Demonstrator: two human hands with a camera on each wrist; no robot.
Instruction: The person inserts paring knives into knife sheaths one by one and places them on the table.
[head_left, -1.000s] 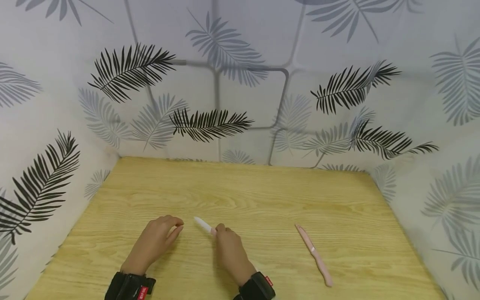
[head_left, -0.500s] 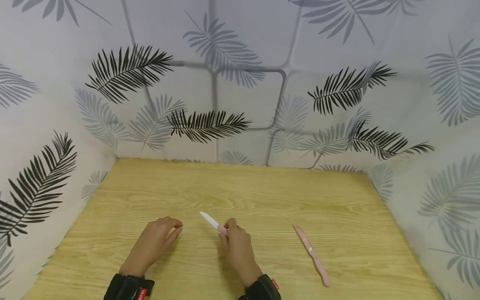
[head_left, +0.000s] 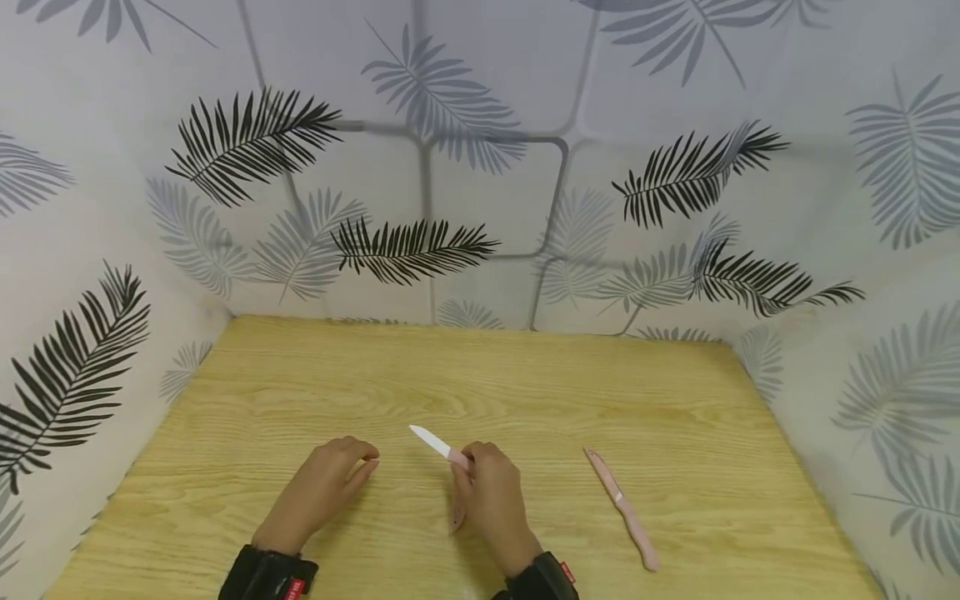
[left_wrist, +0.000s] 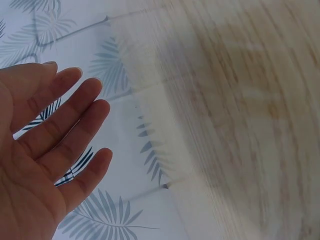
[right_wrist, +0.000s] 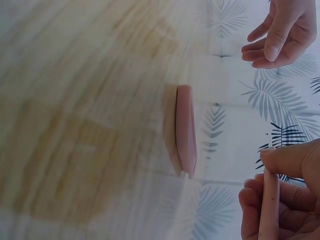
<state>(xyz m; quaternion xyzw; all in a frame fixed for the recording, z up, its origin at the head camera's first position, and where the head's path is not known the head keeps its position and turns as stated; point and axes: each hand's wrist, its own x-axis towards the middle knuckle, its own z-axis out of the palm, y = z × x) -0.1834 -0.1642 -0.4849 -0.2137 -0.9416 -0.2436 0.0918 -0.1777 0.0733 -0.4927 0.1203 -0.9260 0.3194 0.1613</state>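
Note:
My right hand (head_left: 491, 492) grips the pink handle of a small knife (head_left: 431, 442), its white blade bare and pointing up and left over the table. In the right wrist view the pink knife handle (right_wrist: 270, 205) runs between thumb and curled fingers, the blade nearly edge-on. Just left of that hand is a pink blade sheath (head_left: 457, 510), partly covered by the hand in the head view; in the right wrist view this sheath (right_wrist: 185, 130) shows apart from the fingers. My left hand (head_left: 326, 483) holds nothing, fingers loosely bent; the left wrist view shows its bare palm (left_wrist: 30, 170).
A second pink knife (head_left: 625, 508), its blade covered by a pink sheath, lies slantwise on the wood-grain table (head_left: 480, 375) to the right. Leaf-patterned cloth (head_left: 480, 192) stands behind the table and along both sides.
My right hand has drawn the knife rightward, away from the left hand. The pink sheath has come into sight beside it. The left hand has shifted slightly right.

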